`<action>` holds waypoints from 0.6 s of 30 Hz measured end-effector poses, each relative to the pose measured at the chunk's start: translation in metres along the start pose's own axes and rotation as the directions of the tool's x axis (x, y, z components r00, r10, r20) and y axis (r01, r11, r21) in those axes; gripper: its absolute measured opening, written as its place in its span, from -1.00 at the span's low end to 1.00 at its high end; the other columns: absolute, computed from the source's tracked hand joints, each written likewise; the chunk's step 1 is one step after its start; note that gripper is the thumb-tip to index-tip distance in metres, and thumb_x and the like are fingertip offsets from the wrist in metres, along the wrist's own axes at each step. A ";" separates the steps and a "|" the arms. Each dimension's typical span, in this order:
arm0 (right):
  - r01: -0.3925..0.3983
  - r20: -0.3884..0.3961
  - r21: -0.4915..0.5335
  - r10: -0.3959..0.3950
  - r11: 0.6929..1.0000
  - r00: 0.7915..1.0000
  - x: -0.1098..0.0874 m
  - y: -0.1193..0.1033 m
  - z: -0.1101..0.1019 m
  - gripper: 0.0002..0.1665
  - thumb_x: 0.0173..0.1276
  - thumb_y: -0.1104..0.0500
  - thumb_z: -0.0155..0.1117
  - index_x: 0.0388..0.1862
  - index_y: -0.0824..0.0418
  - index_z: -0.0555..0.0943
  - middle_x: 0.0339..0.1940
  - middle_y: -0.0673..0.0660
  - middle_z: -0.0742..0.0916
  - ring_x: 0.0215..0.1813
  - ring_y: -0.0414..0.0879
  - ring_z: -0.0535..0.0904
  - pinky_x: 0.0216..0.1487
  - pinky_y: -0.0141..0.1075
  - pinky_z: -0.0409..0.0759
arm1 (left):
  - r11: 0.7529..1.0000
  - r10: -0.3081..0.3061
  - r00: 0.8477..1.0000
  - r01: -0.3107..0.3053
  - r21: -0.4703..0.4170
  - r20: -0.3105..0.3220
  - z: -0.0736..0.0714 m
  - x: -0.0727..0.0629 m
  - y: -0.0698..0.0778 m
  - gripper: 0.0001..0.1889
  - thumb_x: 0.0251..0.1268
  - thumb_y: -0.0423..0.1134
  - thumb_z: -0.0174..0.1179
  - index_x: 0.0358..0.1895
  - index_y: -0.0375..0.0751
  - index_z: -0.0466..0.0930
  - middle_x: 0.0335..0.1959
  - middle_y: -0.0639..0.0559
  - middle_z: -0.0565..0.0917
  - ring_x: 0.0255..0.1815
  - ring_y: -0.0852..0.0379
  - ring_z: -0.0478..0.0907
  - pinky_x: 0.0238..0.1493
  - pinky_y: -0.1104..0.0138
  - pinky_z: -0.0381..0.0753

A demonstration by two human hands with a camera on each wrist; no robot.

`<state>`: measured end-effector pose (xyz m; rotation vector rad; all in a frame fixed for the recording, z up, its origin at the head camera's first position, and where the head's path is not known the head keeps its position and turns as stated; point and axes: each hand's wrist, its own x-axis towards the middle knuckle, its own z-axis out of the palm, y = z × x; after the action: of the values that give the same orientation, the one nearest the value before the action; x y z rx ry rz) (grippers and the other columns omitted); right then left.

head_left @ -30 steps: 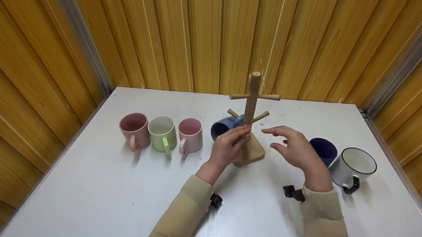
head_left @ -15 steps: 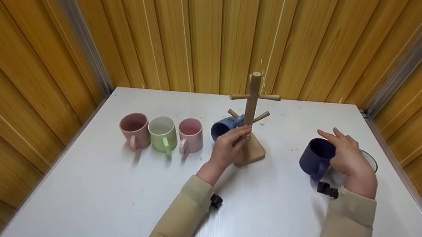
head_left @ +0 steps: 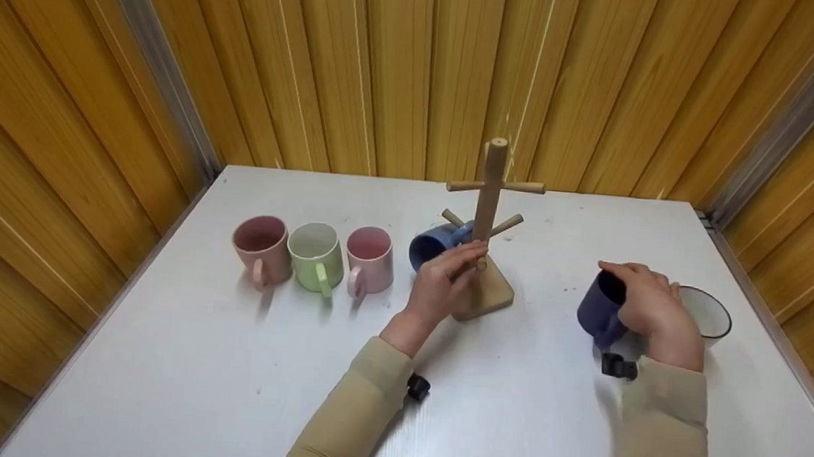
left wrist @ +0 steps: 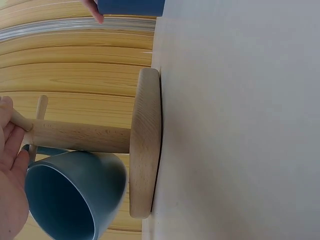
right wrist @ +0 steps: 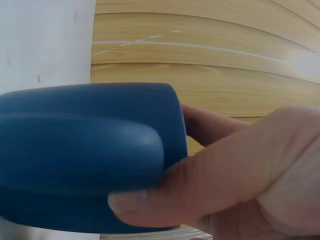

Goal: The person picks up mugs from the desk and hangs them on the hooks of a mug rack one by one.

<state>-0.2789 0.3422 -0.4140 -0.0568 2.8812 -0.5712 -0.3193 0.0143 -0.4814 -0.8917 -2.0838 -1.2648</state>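
At the middle of the table stands a wooden mug tree (head_left: 488,209) with pegs and a square base. My left hand (head_left: 435,289) pinches one of its lower pegs beside the post. A lighter blue mug (left wrist: 107,182) hangs tilted by its handle on another low peg, its mouth towards me. Off to the right, my right hand (head_left: 655,306) grips a dark purple-blue mug (head_left: 595,310) by the rim. In the right wrist view the thumb (right wrist: 150,202) presses the mug's outside next to the handle, and the other fingers are mostly hidden behind it.
A white mug (head_left: 709,315) with a black rim stands right behind my right hand, partly covered. On the left, a dusty-pink mug (head_left: 271,250), a green mug (head_left: 321,258) and a light-pink mug (head_left: 373,266) stand in a row. Wood-panelled walls (head_left: 390,74) enclose the white table (head_left: 220,388).
My right hand has moved right, away from the mug tree, over to the dark blue mug and taken hold of its rim. My left hand has stayed at the tree.
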 end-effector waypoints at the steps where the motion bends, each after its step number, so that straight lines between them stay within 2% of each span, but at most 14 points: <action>1: -0.001 0.000 0.003 0.001 1.000 1.000 0.000 -0.001 0.000 0.03 0.12 0.55 0.09 0.63 0.22 0.16 0.51 0.61 0.20 0.42 0.63 0.10 0.45 0.55 0.04 | 1.000 -0.001 1.000 0.001 0.000 0.001 0.000 0.000 0.000 -0.68 0.42 -0.38 0.29 0.20 -0.25 0.70 0.20 -0.08 0.74 0.31 0.06 0.65 0.35 0.37 0.55; 4: 0.002 -0.003 0.019 -0.002 1.000 1.000 0.000 -0.004 0.000 0.01 0.07 0.48 0.23 0.58 0.34 0.17 0.41 0.66 0.26 0.26 0.52 0.23 0.25 0.46 0.39 | 1.000 -0.011 1.000 0.011 -0.001 0.008 -0.001 0.000 0.001 -0.67 0.42 -0.38 0.28 0.20 -0.24 0.69 0.22 -0.07 0.73 0.32 0.06 0.64 0.35 0.37 0.55; 6: 0.007 -0.004 0.030 -0.007 1.000 1.000 0.001 -0.005 -0.001 0.02 0.04 0.44 0.31 0.53 0.43 0.17 0.35 0.67 0.31 0.21 0.48 0.25 0.16 0.42 0.47 | 1.000 -0.017 1.000 0.017 -0.004 0.014 -0.001 0.000 0.001 -0.67 0.43 -0.39 0.28 0.21 -0.25 0.69 0.23 -0.06 0.73 0.33 0.06 0.64 0.35 0.36 0.55; 14: 0.013 -0.033 0.056 -0.011 0.998 0.999 0.000 -0.005 -0.003 0.04 -0.04 0.16 0.63 0.28 0.60 0.27 0.15 0.62 0.46 0.09 0.45 0.35 0.09 0.28 0.51 | 1.000 -0.030 0.999 0.030 -0.007 0.025 -0.002 0.001 0.002 -0.66 0.43 -0.38 0.27 0.23 -0.24 0.68 0.25 -0.04 0.71 0.34 0.08 0.63 0.34 0.39 0.55; 16: 0.018 -0.024 0.089 -0.016 0.996 1.000 -0.003 -0.008 -0.004 0.04 0.02 0.08 0.62 0.29 0.57 0.26 0.16 0.60 0.46 0.11 0.43 0.40 0.13 0.25 0.53 | 0.999 -0.035 0.999 0.035 -0.002 0.031 -0.003 0.001 0.003 -0.65 0.44 -0.38 0.27 0.24 -0.22 0.67 0.26 -0.03 0.71 0.34 0.09 0.63 0.34 0.40 0.55; 18: 0.041 -0.012 0.122 -0.039 0.992 0.999 -0.005 -0.013 -0.005 0.08 0.08 0.01 0.60 0.39 0.49 0.24 0.21 0.58 0.45 0.15 0.39 0.45 0.17 0.23 0.54 | 0.999 -0.039 0.998 0.039 0.000 0.044 -0.004 0.001 0.004 -0.64 0.43 -0.38 0.27 0.25 -0.22 0.67 0.28 -0.03 0.70 0.34 0.09 0.63 0.33 0.41 0.55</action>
<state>-0.2748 0.3329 -0.4035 -0.0937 2.8530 -0.7565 -0.3161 0.0127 -0.4767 -0.8904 -2.1444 -1.2776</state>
